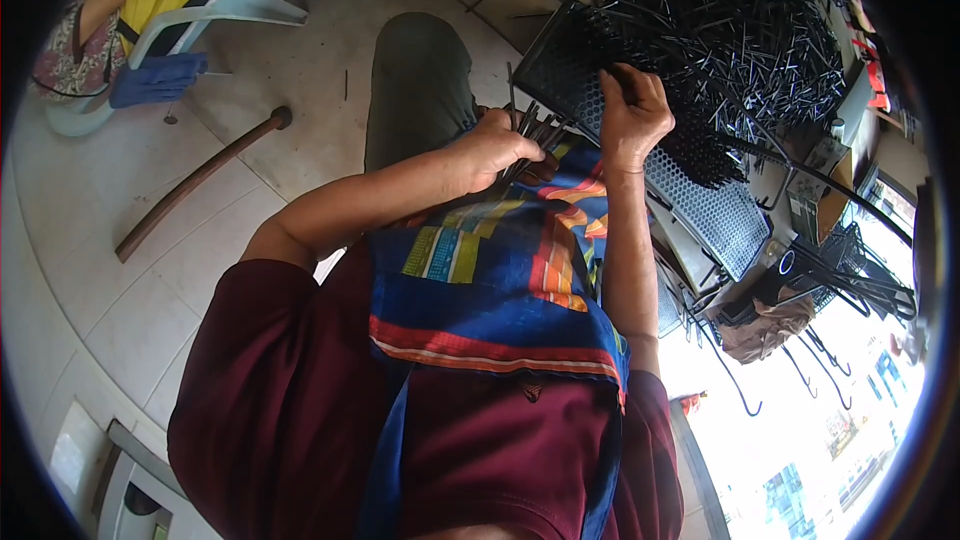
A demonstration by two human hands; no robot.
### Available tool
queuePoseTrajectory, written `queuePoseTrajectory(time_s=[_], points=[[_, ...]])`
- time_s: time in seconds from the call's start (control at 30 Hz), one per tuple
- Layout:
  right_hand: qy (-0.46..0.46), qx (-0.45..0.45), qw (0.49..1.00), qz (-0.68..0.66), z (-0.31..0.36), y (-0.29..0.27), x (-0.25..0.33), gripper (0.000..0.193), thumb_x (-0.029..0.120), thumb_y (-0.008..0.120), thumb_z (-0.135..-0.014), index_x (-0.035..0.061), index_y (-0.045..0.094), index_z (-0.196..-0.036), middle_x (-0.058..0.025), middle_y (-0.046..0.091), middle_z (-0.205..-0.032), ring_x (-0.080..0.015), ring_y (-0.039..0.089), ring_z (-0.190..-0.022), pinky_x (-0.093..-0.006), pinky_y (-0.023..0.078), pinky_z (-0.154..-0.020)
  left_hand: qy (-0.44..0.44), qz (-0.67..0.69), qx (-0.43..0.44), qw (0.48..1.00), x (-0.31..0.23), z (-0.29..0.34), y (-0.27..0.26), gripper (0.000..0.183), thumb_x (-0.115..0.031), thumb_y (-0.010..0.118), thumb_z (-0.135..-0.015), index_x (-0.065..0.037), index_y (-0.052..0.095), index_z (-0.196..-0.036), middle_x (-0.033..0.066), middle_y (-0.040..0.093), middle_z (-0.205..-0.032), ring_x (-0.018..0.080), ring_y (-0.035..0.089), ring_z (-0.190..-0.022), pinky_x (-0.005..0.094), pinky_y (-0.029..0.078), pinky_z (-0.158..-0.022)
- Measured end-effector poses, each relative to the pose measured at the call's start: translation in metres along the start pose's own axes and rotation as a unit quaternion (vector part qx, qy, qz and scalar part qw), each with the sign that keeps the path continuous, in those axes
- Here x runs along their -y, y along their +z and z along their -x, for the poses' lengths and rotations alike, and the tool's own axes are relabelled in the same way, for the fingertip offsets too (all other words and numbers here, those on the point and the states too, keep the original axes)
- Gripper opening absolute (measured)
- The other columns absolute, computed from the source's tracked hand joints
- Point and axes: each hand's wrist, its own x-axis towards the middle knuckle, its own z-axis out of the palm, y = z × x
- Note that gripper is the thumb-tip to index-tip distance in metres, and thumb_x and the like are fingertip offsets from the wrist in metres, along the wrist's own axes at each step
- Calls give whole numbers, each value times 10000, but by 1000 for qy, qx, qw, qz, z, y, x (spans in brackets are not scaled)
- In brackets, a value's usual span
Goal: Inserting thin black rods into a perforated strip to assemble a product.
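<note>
My left hand (492, 152) is closed around a bundle of thin dark rods (541, 128), held over my lap. One rod stands up higher than the others. My right hand (638, 122) is above a perforated rack (715, 225) with rows of round holes. Its fingers are curled together in a pinch; what they hold, if anything, is too small to make out. Several dark rods (712, 162) stand packed in part of the rack, beside my right wrist. A colourful blue apron (480, 285) covers my lap beneath both hands.
A large heap of loose dark rods (730, 25) lies beyond the rack. Black hooked metal frames (850, 275) and a brown crumpled bag (768, 330) are at the right. A wooden-handled tool (200, 183) lies on the tiled floor. Another person sits by a pale plastic chair (225, 10) at far left.
</note>
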Motion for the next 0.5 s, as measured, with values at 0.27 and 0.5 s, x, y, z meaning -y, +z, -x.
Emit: queuePoseTrajectory(time_s=[0.27,0.5], points=[[14,7,1000,16,-13,-2,0,116,83,710,-755,50,699,-866,-93,667,-762,-203,660,-649,-284,502,-608,44,51,-35,997,-8,-9,6,117,41,611,-804,50,634,-919,160,691,-838,242,683,-689,337,560,-593],[21,10,999,34,-15,0,-3,167,65,716,-774,33,702,-938,-58,690,-754,-80,627,-656,-231,499,-629,45,67,6,997,-12,-17,2,188,-47,557,-869,21,638,-1024,143,689,-890,237,685,-779,328,550,-628]])
